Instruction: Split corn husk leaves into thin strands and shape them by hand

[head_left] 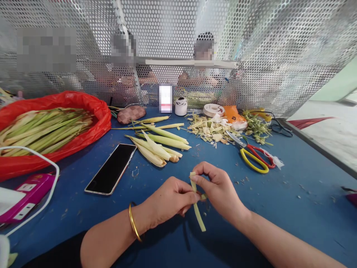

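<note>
My left hand [176, 197] pinches a narrow pale green leaf strip [199, 217] between thumb and fingers. One end of the strip hangs down below that hand. My right hand [216, 184] grips the upper end between thumb and forefinger, close against the left fingertips. A short bit of leaf sticks out sideways between the hands; whether it belongs to the same strip I cannot tell. Beyond the hands lie several long, pale husk-like leaf bundles [167, 140]. Scissors [252, 154] with one yellow and one red handle rest to the right, blades apart.
A red plastic bag [103, 126] full of long green leaves stands at left. Nearby are a black-screened phone [111, 169], a purple power strip [36, 197] and a white cable. Cut scraps [209, 130], a tape roll [213, 110] and a perforated metal screen [173, 33] are at the back.
</note>
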Action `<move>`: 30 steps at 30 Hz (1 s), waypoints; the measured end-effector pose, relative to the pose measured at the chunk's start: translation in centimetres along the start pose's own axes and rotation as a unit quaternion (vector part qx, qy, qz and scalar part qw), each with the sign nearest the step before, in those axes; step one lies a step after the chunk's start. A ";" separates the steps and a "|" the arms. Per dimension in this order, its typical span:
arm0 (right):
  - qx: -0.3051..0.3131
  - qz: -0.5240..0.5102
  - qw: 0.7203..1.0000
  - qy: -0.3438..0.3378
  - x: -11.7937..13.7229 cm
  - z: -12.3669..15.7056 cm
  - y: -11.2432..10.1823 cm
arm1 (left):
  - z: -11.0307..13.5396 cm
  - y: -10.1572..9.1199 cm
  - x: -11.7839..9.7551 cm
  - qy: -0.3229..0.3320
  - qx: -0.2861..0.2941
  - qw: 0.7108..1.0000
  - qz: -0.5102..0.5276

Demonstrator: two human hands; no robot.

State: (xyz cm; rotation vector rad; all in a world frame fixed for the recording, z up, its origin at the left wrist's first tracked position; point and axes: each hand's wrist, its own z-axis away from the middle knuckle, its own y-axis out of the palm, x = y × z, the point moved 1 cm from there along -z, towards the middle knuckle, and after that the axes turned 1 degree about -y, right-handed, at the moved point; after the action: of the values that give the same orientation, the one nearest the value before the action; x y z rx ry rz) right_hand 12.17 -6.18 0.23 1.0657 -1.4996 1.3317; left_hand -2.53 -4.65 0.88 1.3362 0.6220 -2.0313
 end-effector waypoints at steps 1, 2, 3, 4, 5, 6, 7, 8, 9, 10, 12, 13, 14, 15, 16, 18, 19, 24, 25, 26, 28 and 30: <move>0.003 -0.003 1.000 0.005 0.1 -0.2 -0.3 | -0.1 0.0 0.0 0.000 -0.007 1.000 0.023; -0.002 0.004 1.000 -0.004 0.3 -0.4 -0.7 | -0.1 0.0 0.0 -0.001 -0.015 0.999 0.053; -0.020 0.020 0.999 -0.028 0.5 -0.5 -1.2 | -0.2 0.0 0.0 -0.002 -0.025 0.996 0.085; -0.047 0.045 0.996 -0.060 0.8 -0.6 -1.7 | -0.3 -0.1 0.0 -0.004 -0.035 0.993 0.114; -0.072 0.076 0.990 -0.090 1.0 -0.7 -2.2 | -0.4 -0.2 0.1 -0.002 -0.047 0.989 0.139; -0.093 0.103 0.985 -0.103 1.3 -0.8 -2.8 | -0.5 -0.4 0.1 0.001 -0.059 0.986 0.158; -0.097 0.126 0.982 -0.102 1.4 -0.8 -3.1 | -0.5 -0.6 0.1 0.006 -0.070 0.983 0.172; -0.084 0.142 0.982 -0.093 1.6 -0.7 -3.4 | -0.5 -0.8 0.1 0.013 -0.081 0.980 0.179; -0.056 0.154 0.983 -0.080 1.6 -0.7 -3.5 | -0.5 -0.9 0.1 0.022 -0.091 0.979 0.180; -0.017 0.161 0.984 -0.069 1.6 -0.6 -3.4 | -0.6 -1.0 0.1 0.030 -0.099 0.978 0.179; 0.067 0.163 0.983 -0.054 1.5 -0.4 -2.9 | -0.6 -1.2 0.0 0.036 -0.113 0.978 0.172; 0.101 0.160 0.981 -0.049 1.4 -0.2 -2.6 | -0.6 -1.2 0.0 0.035 -0.119 0.978 0.168; 0.125 0.156 0.979 -0.048 1.2 -0.1 -2.2 | -0.6 -1.1 0.0 0.031 -0.125 0.978 0.166; 0.139 0.152 0.977 -0.052 1.1 0.0 -1.8 | -0.6 -1.0 0.0 0.026 -0.130 0.978 0.163; 0.144 0.150 0.976 -0.063 1.1 0.1 -1.6 | -0.6 -0.9 0.1 0.021 -0.135 0.978 0.160; 0.141 0.159 0.972 -0.099 1.1 0.4 -1.2 | -0.7 -0.7 0.1 0.019 -0.147 0.977 0.153; 0.141 0.170 0.968 -0.121 1.1 0.5 -1.1 | -0.7 -0.6 0.1 0.021 -0.154 0.976 0.151; 0.145 0.207 0.951 -0.175 1.4 0.9 -1.0 | -0.8 -0.6 0.2 0.025 -0.181 0.970 0.159; 0.141 0.197 0.958 -0.154 1.3 0.8 -1.1 | -0.8 -0.7 0.3 0.022 -0.178 0.970 0.161; 0.134 0.181 0.967 -0.121 1.2 0.6 -1.2 | -0.8 -0.8 0.3 0.020 -0.173 0.971 0.166; 0.109 0.127 0.985 -0.037 0.8 0.1 -1.4 | -0.8 -1.0 0.3 0.018 -0.150 0.971 0.185; 0.087 0.048 0.995 0.029 0.6 -0.3 -1.6 | -0.7 -1.0 0.2 0.013 -0.117 0.971 0.210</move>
State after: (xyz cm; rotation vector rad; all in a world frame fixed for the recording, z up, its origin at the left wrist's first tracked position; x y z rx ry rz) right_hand 13.51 -6.03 1.25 1.0638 -1.4265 1.5698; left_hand -2.88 -3.49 0.45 1.2337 0.5175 -1.5522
